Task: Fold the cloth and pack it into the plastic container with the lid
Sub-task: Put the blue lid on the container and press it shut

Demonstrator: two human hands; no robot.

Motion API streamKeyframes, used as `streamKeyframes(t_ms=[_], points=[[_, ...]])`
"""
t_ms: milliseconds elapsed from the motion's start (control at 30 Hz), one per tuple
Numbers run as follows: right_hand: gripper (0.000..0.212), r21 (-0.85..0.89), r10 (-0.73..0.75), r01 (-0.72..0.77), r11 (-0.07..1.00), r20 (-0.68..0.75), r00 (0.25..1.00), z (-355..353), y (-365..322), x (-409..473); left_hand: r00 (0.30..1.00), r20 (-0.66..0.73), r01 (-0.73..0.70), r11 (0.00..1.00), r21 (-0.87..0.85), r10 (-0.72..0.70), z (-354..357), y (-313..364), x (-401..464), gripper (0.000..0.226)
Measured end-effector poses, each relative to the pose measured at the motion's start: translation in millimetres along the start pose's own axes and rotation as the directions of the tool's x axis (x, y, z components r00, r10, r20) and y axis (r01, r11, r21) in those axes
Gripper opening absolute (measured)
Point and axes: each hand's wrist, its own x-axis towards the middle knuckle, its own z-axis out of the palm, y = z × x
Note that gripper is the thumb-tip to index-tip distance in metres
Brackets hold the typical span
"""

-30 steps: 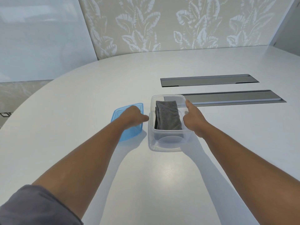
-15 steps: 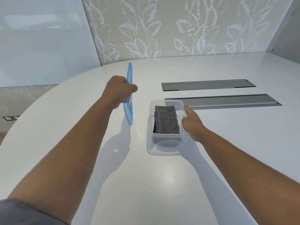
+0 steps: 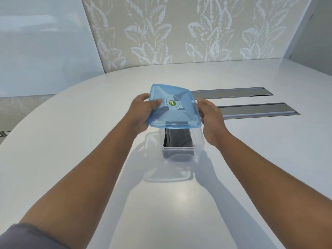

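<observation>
A clear plastic container [image 3: 198, 150] stands on the white table, with a folded grey cloth [image 3: 177, 139] lying inside it. Above it hovers a translucent blue lid [image 3: 177, 115] with a green round sticker, tilted and covering the container's far half. My left hand [image 3: 142, 112] grips the lid's left edge, thumb on top. My right hand [image 3: 210, 115] holds the lid's right edge. The lid is apart from the container's near rim, and the far rim is hidden behind it.
Two long grey metal slots [image 3: 251, 109] are set into the white table [image 3: 71, 141] behind and right of the container. A leaf-patterned wall [image 3: 179, 33] stands beyond the table's curved far edge.
My left hand lifted the lid off the table, swung it on edge, then brought it flat over the container. My right hand left the container's side and took the lid's right edge.
</observation>
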Motion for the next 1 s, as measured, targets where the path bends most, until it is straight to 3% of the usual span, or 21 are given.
streamKeyframes(t_ms=[67, 167, 267, 367, 433, 600, 800, 1000], points=[[0.007, 0.024, 0.003, -0.004, 1.0, 0.013, 1.0, 1, 0, 2, 1.0, -0.013, 0.005, 0.998, 0.055, -0.004, 4, -18, 3, 0.036], [0.02, -0.067, 0.028, -0.025, 0.997, 0.048, 0.998, -1, 3, 3, 0.995, -0.034, -0.074, 0.949, 0.308, 0.089, 6, -43, 4, 0.011], [0.04, -0.266, 0.073, -0.064, 0.962, 0.027, 0.997, -5, 9, 4, 0.996, -0.051, -0.046, 0.911, 0.41, 0.073, 5, -60, 4, 0.022], [0.029, -0.355, 0.094, -0.07, 0.932, 0.053, 0.994, -12, 15, 4, 0.997, -0.07, 0.014, 0.874, 0.486, 0.023, 6, -72, 4, 0.026], [0.022, -0.395, 0.102, -0.068, 0.916, 0.067, 0.993, -15, 18, 3, 0.997, -0.07, 0.024, 0.858, 0.513, 0.014, 7, -79, 5, 0.026], [0.025, -0.414, 0.148, -0.119, 0.903, 0.038, 0.988, -22, 29, 0, 0.998, -0.059, 0.014, 0.831, 0.556, 0.022, 7, -91, 10, 0.025], [0.025, -0.442, 0.118, -0.08, 0.894, 0.058, 0.991, -23, 38, -4, 0.998, -0.037, -0.015, 0.807, 0.59, 0.046, 9, -94, 11, 0.019], [0.022, -0.527, 0.108, -0.054, 0.848, 0.073, 0.991, -26, 40, -3, 0.998, -0.008, -0.039, 0.696, 0.717, 0.063, 8, -98, 15, 0.017]])
